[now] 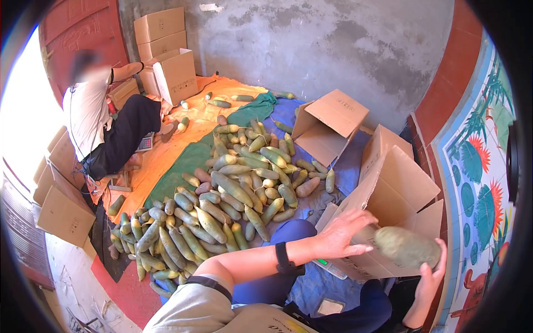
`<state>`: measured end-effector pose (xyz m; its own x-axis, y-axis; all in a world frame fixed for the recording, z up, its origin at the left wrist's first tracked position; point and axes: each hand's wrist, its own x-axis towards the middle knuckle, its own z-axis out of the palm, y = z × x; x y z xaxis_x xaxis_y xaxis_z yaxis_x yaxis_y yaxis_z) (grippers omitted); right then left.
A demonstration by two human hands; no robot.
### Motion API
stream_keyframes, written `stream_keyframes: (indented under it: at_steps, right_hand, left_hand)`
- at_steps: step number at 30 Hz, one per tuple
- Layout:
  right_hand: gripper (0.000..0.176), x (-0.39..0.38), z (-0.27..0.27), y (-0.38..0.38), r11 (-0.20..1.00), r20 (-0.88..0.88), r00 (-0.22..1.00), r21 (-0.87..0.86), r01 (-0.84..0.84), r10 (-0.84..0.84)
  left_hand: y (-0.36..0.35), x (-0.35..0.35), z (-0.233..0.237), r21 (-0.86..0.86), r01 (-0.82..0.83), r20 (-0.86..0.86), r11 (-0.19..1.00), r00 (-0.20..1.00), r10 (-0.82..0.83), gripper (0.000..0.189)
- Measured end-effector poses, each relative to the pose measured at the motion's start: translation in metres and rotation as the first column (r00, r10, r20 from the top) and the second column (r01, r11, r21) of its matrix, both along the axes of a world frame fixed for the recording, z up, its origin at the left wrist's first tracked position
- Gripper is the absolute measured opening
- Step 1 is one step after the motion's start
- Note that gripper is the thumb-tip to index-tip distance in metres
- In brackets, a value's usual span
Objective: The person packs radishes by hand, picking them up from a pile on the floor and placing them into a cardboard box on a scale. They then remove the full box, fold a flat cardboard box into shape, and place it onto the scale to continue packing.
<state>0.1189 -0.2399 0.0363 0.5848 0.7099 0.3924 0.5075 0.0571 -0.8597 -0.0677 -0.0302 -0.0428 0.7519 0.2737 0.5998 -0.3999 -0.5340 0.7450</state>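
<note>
A large, thick green radish (408,247) is lifted in front of an open cardboard box (383,205). My right hand (433,272) grips its right end, thumb below and fingers along the side. At the other end, my left hand (341,236) curls around a rounded brownish-green end beside the big radish; I cannot tell whether that is a second radish. Below my left wrist, a scale (330,268) with a green lit display is partly covered. A heap of green radishes (227,194) lies ahead and to the left.
A second open carton (331,125) lies tipped near the heap. Another person (102,114) sits at the far left, reaching to a box (176,75). More cartons (65,213) line the left edge. Orange, green and blue sheets cover the floor. A tiled wall (477,177) borders the right.
</note>
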Motion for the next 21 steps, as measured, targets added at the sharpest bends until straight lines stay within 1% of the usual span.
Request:
stream_keyframes:
  at_steps: [1, 2, 3, 4, 6, 7, 8, 9, 10, 11, 12, 14, 15, 16, 18, 19, 20, 21]
  right_hand:
    - [0.077, 0.009, 0.002, 0.002, 0.998, 0.016, 0.998, 0.000, 0.063, -0.063]
    - [0.074, 0.018, 0.004, 0.004, 0.992, 0.032, 0.992, 0.000, 0.124, -0.124]
    - [0.068, 0.029, 0.003, 0.007, 0.989, 0.061, 0.987, 0.003, 0.146, -0.146]
    - [0.068, 0.042, 0.001, 0.009, 0.990, 0.062, 0.988, 0.001, 0.143, -0.142]
    - [0.063, 0.066, -0.002, 0.014, 0.969, 0.161, 0.980, -0.196, 0.152, -0.121]
    - [0.060, 0.074, -0.005, 0.019, 0.944, 0.285, 0.949, -0.256, 0.209, -0.133]
    - [0.060, 0.082, -0.007, 0.024, 0.943, 0.289, 0.949, -0.259, 0.207, -0.128]
    - [0.059, 0.090, -0.010, 0.029, 0.887, 0.276, 0.957, -0.417, 0.199, -0.085]
    - [0.059, 0.101, -0.015, 0.036, 0.805, 0.256, 0.966, -0.564, 0.185, -0.043]
    - [0.058, 0.120, -0.029, 0.039, 0.818, 0.313, 0.950, -0.552, 0.163, 0.021]
    - [0.058, 0.119, -0.024, 0.049, 0.817, 0.313, 0.949, -0.555, 0.155, 0.032]
    - [0.056, 0.115, -0.008, 0.070, 0.614, 0.343, 0.918, -0.774, 0.155, 0.200]
    - [0.056, 0.128, -0.014, 0.078, 0.605, 0.367, 0.898, -0.781, 0.156, 0.242]
    - [0.056, 0.136, -0.017, 0.087, 0.602, 0.363, 0.898, -0.784, 0.150, 0.249]
    - [0.057, 0.150, -0.023, 0.108, 0.564, 0.335, 0.898, -0.816, 0.125, 0.286]
    - [0.059, 0.157, -0.029, 0.118, 0.554, 0.334, 0.900, -0.822, 0.131, 0.281]
    - [0.059, 0.165, -0.038, 0.129, 0.551, 0.329, 0.899, -0.825, 0.124, 0.290]
    - [0.060, 0.169, -0.045, 0.140, 0.508, 0.309, 0.905, -0.852, 0.127, 0.292]
  left_hand:
    - [0.002, 0.004, -0.003, 0.119, -0.182, 0.039, 0.976, 0.983, 0.179, 0.058]
    - [0.006, 0.008, -0.007, 0.227, -0.360, 0.098, 0.905, 0.933, 0.347, 0.062]
    - [0.007, 0.014, -0.015, 0.223, -0.359, 0.054, 0.906, 0.933, 0.356, 0.068]
    - [0.008, 0.017, -0.019, 0.221, -0.362, 0.054, 0.906, 0.932, 0.359, 0.068]
    - [0.006, 0.024, -0.028, 0.355, -0.396, -0.030, 0.847, 0.901, 0.434, 0.068]
    - [0.005, 0.029, -0.034, 0.363, -0.368, -0.062, 0.856, 0.907, 0.416, 0.070]
    - [0.005, 0.034, -0.039, 0.358, -0.373, -0.060, 0.856, 0.906, 0.419, 0.070]
    - [0.006, 0.036, -0.041, 0.355, -0.351, -0.072, 0.866, 0.914, 0.400, 0.071]
    - [0.008, 0.038, -0.042, 0.352, -0.332, -0.083, 0.875, 0.920, 0.383, 0.071]
    - [0.009, 0.038, -0.043, 0.360, -0.340, -0.056, 0.869, 0.922, 0.384, 0.071]
    - [0.010, 0.038, -0.045, 0.357, -0.349, -0.058, 0.866, 0.917, 0.394, 0.071]
    - [0.011, 0.041, -0.050, 0.293, -0.303, -0.022, 0.907, 0.946, 0.323, 0.070]
    - [0.011, 0.042, -0.051, 0.285, -0.300, -0.011, 0.910, 0.949, 0.316, 0.073]
    - [0.011, 0.042, -0.051, 0.282, -0.304, -0.015, 0.910, 0.947, 0.321, 0.073]
    - [0.011, 0.045, -0.051, 0.238, -0.256, -0.030, 0.937, 0.962, 0.270, 0.076]
    - [0.011, 0.047, -0.053, 0.246, -0.256, -0.017, 0.935, 0.963, 0.268, 0.081]
    - [0.011, 0.048, -0.055, 0.242, -0.262, -0.022, 0.934, 0.961, 0.276, 0.081]
    - [0.010, 0.048, -0.056, 0.240, -0.259, -0.011, 0.936, 0.963, 0.269, 0.083]
